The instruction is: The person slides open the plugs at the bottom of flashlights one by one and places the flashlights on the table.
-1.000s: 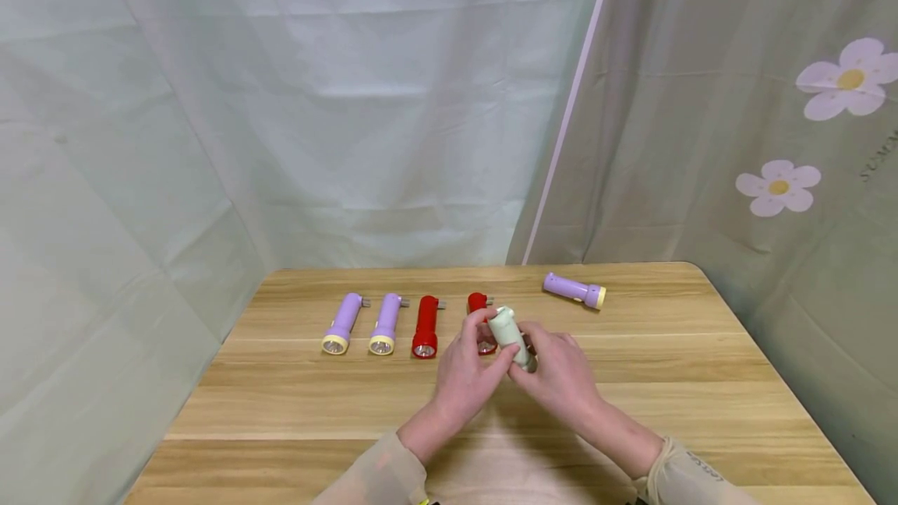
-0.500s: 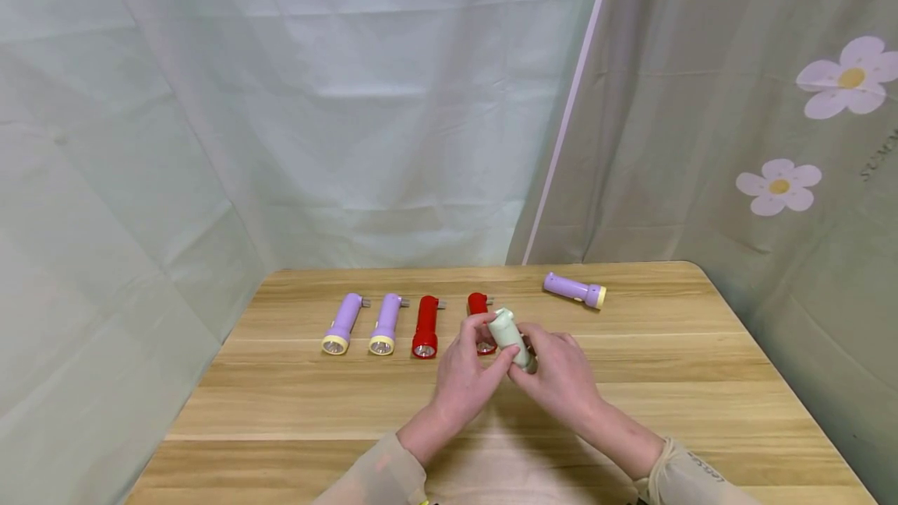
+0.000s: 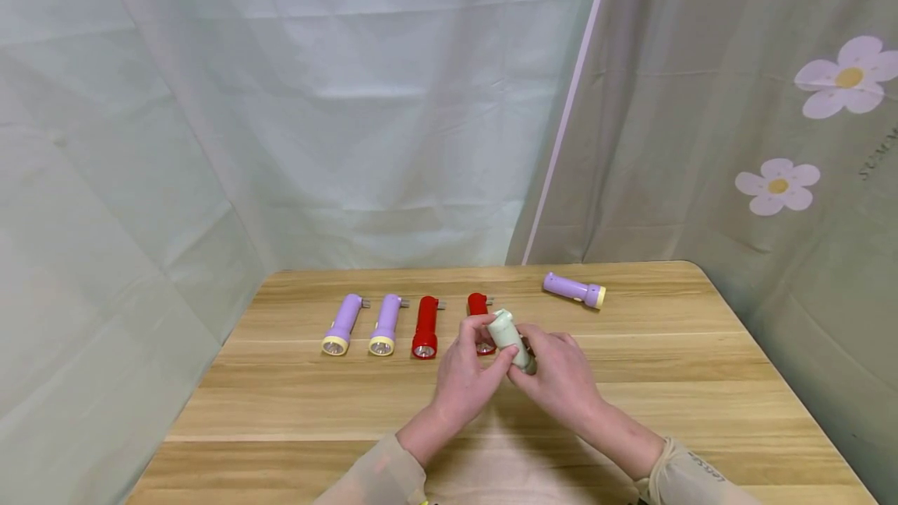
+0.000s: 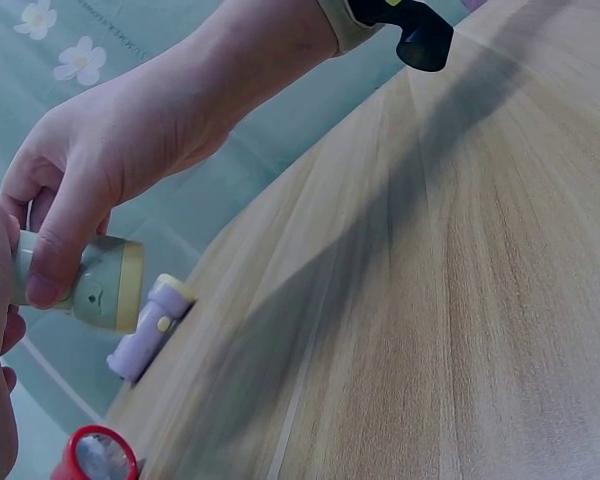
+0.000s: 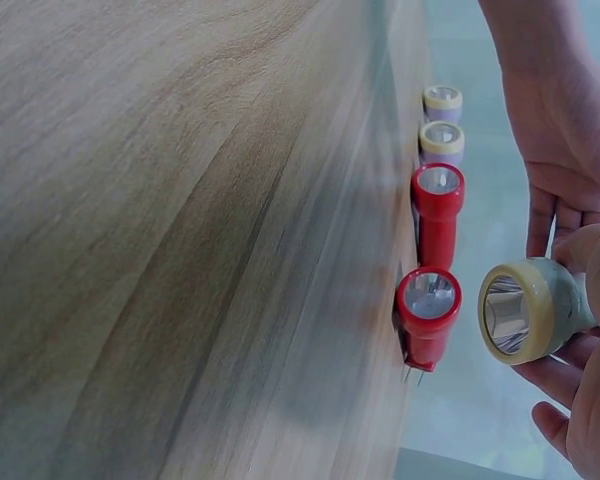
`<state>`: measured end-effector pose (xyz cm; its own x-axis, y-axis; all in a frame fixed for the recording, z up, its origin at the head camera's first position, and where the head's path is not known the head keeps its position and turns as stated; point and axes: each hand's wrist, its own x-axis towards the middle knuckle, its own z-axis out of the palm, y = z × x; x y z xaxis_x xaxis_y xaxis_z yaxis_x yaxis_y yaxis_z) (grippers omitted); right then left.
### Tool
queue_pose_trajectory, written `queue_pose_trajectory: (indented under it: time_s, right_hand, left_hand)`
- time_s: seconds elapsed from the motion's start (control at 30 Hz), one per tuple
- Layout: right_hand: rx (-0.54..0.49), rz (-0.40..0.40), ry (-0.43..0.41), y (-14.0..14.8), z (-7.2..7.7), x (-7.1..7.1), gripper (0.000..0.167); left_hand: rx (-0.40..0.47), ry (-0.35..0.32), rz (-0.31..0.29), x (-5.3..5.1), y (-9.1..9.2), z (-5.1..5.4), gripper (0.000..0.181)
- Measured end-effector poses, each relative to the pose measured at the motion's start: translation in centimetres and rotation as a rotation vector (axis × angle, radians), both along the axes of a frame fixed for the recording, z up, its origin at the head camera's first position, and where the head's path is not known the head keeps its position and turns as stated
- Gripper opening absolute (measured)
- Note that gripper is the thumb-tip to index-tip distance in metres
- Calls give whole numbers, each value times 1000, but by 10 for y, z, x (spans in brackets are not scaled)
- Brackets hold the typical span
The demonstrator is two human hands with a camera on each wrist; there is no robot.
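A pale green flashlight (image 3: 504, 332) with a cream rim is held above the table by both hands. My left hand (image 3: 464, 380) grips its tail end, thumb along the near side. With thumb and fingers my right hand (image 3: 561, 376) holds the head end, and hides much of it in the head view. The flashlight's head (image 4: 105, 285) shows in the left wrist view, the right thumb pressed on it. Its lens (image 5: 506, 312) faces the camera in the right wrist view. Behind the hands lies a red flashlight (image 3: 479, 304), partly covered by the left fingers.
On the wooden table (image 3: 295, 411), another red flashlight (image 3: 426, 326) and two purple flashlights (image 3: 386, 322) lie in a row to the left, plug prongs out at their tails. A third purple flashlight (image 3: 574, 290) lies slanted at the back right. Curtains (image 3: 393, 100) hang behind.
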<state>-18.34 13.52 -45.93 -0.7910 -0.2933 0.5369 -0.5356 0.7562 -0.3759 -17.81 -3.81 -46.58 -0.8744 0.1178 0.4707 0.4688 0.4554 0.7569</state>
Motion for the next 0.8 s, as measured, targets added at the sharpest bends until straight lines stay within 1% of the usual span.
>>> queue_pose_trajectory:
  time_s: [0.1,0.23,0.33,0.57,0.8]
  right_hand:
    - [2,5,6,0,0,0,44]
    - [5,9,12,0,0,0,44]
    - [10,7,17,0,0,0,44]
    - [15,18,35,0,-1,1,44]
    - [19,24,45,1,-2,1,44]
  left_hand:
    - [9,-7,-9,0,0,1,54]
    - [12,2,-11,0,-1,1,53]
    - [7,5,-11,0,-1,0,52]
    - [-2,-11,-6,0,-2,1,52]
    - [3,-4,-15,-1,-3,0,51]
